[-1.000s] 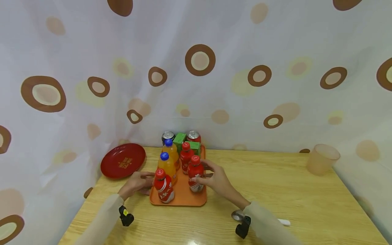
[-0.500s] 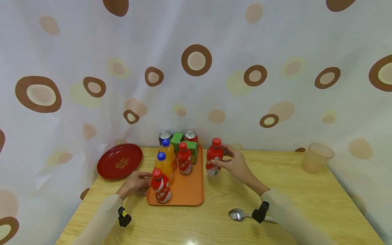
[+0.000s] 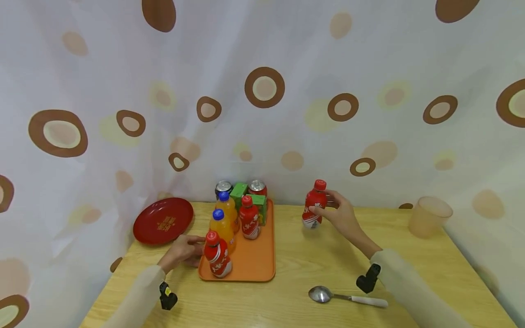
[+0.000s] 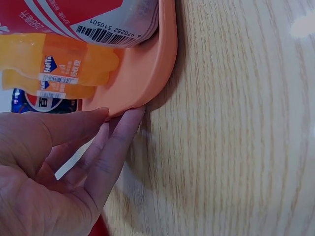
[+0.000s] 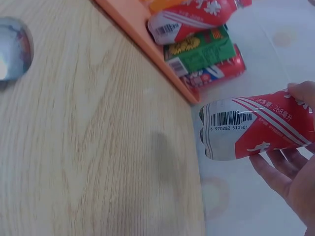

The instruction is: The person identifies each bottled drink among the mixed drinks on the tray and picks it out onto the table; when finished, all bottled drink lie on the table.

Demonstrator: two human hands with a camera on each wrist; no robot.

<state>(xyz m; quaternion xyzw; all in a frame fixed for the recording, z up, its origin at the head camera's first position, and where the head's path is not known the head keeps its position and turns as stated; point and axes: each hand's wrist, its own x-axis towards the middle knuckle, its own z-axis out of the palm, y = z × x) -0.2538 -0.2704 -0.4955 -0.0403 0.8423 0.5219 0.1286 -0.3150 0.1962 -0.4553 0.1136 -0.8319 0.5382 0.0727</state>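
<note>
My right hand (image 3: 343, 217) holds a red-capped bottle (image 3: 315, 207) with a red and white label, upright, to the right of the tray. In the right wrist view the held bottle (image 5: 256, 125) is raised over the table's back edge, thumb on one side and fingers on the other. My left hand (image 3: 183, 250) grips the left rim of the orange tray (image 3: 259, 262); the left wrist view has thumb and fingertips at the tray rim (image 4: 165, 73). On the tray stand two more red bottles (image 3: 218, 259), two orange-soda bottles (image 3: 223, 230), green boxes (image 3: 258, 207) and two cans (image 3: 257, 187).
Left of the tray, a dark red plate (image 3: 163, 221) leans against the patterned curtain (image 3: 295, 127). A spoon (image 3: 348, 298) with a white handle lies in front of my right arm. A translucent peach cup (image 3: 429, 217) stands at the table's right side.
My right hand has lifted a red bottle off the tray's front right part and carried it rightward, past the tray's edge. The left hand stays at the tray's left rim.
</note>
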